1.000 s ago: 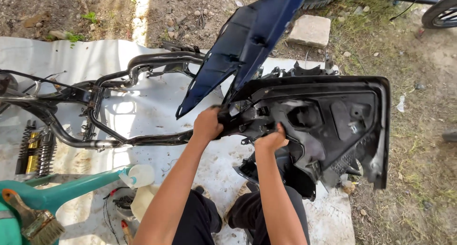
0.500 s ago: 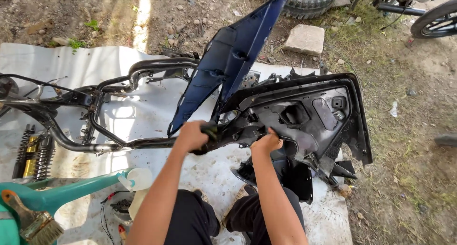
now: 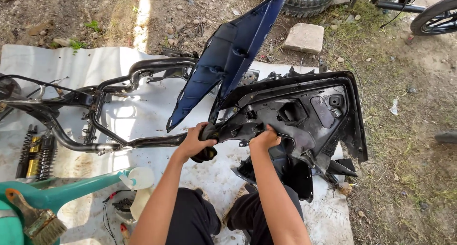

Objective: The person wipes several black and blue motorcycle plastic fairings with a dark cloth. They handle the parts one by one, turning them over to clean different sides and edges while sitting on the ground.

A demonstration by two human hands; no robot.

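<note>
A person crouched over a white tarp (image 3: pixel 143 64) grips a large black plastic scooter body panel (image 3: pixel 304 121) with both bare hands at the centre of the frame. The left hand (image 3: pixel 196 139) is closed around a dark rag (image 3: pixel 208 142) bunched against the panel's left end; the right hand (image 3: pixel 264 139) is clamped on the panel's lower inner edge, fingers curled over the plastic. The panel stands tilted with its ribbed inner side facing up, filling the right of centre, its lower part resting on the tarp near the person's knees.

A dark blue side cover (image 3: pixel 228 59) rises from just above the hands toward the top centre of the frame, touching the black panel at its base. To the left lies a bare black tubular scooter frame (image 3: pixel 95 112), stretched across the tarp. Two coil shock absorbers (image 3: pixel 35 152) lie side by side at the left edge. In the lower left corner sits a green plastic chair (image 3: pixel 57 192) with a worn paintbrush (image 3: pixel 38 221) on it, and a white bottle (image 3: pixel 138 178) lies just beside it.

Along the top of the frame, on bare dirt, are a tyre (image 3: pixel 304 0), a flat stone block (image 3: pixel 304 37) and, in the upper right corner, part of a wheel (image 3: pixel 435 16).
</note>
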